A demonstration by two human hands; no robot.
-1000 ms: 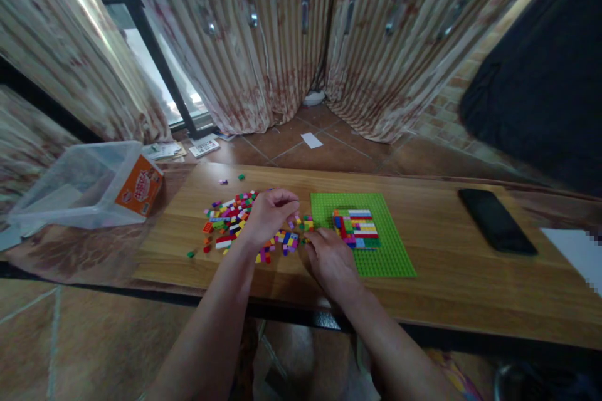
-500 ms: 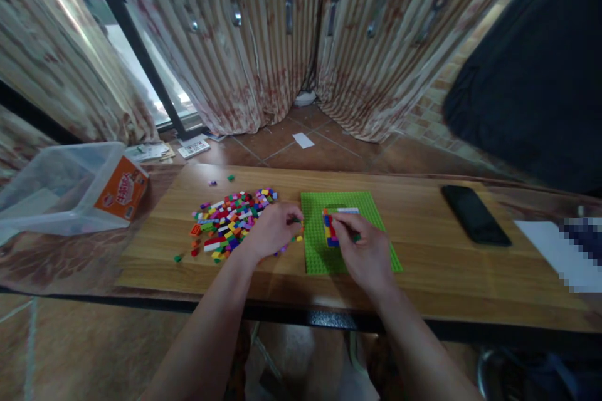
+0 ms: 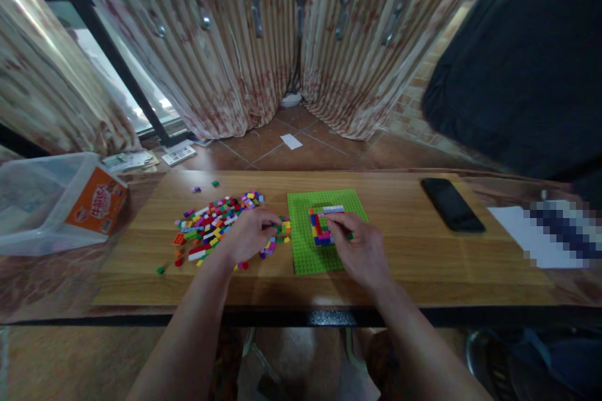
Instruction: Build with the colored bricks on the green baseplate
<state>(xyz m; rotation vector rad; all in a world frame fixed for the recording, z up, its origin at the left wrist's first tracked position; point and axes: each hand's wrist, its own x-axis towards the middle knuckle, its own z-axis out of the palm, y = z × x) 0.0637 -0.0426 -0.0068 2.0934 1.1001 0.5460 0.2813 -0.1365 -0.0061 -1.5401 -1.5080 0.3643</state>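
Observation:
A green studded baseplate (image 3: pixel 305 263) lies on the wooden table, with a small rectangular structure of coloured toy bricks (image 3: pixel 322 240) built on it. My right hand (image 3: pixel 360 244) is over the plate's right part. Its thumb and forefinger are pinched at the structure's right side, and whatever is between them is hidden. My left hand (image 3: pixel 249 235) rests over the right side of a loose pile of coloured bricks (image 3: pixel 211 225). Its fingers are bent together near several bricks beside the plate's left edge; I cannot make out what they hold.
A clear plastic bin (image 3: pixel 51 200) with an orange label stands at the left. A black phone (image 3: pixel 452 205) lies on the table's right part, near white paper (image 3: pixel 510 229). Curtains (image 3: pixel 235 75) hang behind, and a dark cloth-like shape (image 3: pixel 512 75) fills the upper right.
The view has shifted, so most things sit farther left. My left hand has drawn back from the plate's edge, uncovering bricks there. My right fingers remain at the structure, showing more pink and red bricks.

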